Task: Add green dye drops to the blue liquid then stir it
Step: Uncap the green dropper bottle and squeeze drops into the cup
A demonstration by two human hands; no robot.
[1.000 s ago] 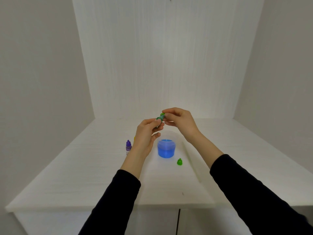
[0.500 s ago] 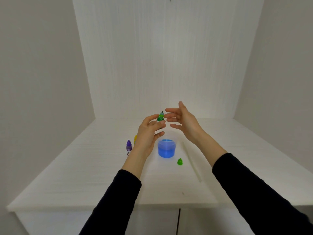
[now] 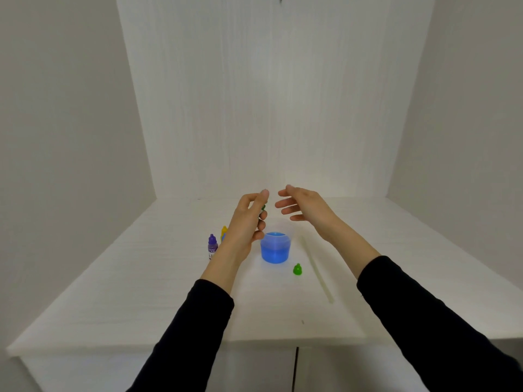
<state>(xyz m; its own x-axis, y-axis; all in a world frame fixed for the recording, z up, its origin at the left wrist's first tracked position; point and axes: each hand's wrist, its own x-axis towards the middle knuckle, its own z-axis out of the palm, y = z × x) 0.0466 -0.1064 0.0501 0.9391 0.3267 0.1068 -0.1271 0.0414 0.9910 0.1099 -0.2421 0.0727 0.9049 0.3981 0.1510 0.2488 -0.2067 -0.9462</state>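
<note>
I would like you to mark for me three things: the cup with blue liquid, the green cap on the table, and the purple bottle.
cup with blue liquid (image 3: 275,248): head view, on its front wall.
green cap (image 3: 297,269): head view, on its middle.
purple bottle (image 3: 212,246): head view, on its body under the cap.

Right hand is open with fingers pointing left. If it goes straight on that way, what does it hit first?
Most likely the left hand, which holds the green dye bottle above the blue cup. The right hand sits level with it, though depth is uncertain.
</note>
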